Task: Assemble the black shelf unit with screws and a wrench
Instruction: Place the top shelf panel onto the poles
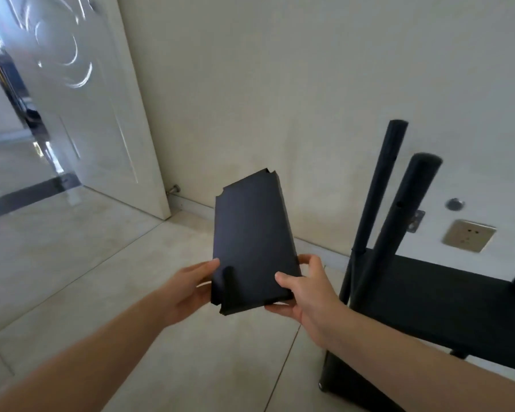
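Left hand and right hand both gripping one black shelf panel, fingers curling round edges; three black posts standing nearby.

- I see two bare arms coming in from the bottom of the view.
- No sleeves show on either arm.
- My left hand has no glove, ring or watch.
- My right hand is bare too, with short nails.

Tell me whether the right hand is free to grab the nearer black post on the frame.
Probably not yet: the right hand grips the black panel together with the left hand. The post stands just beyond it with nothing between.
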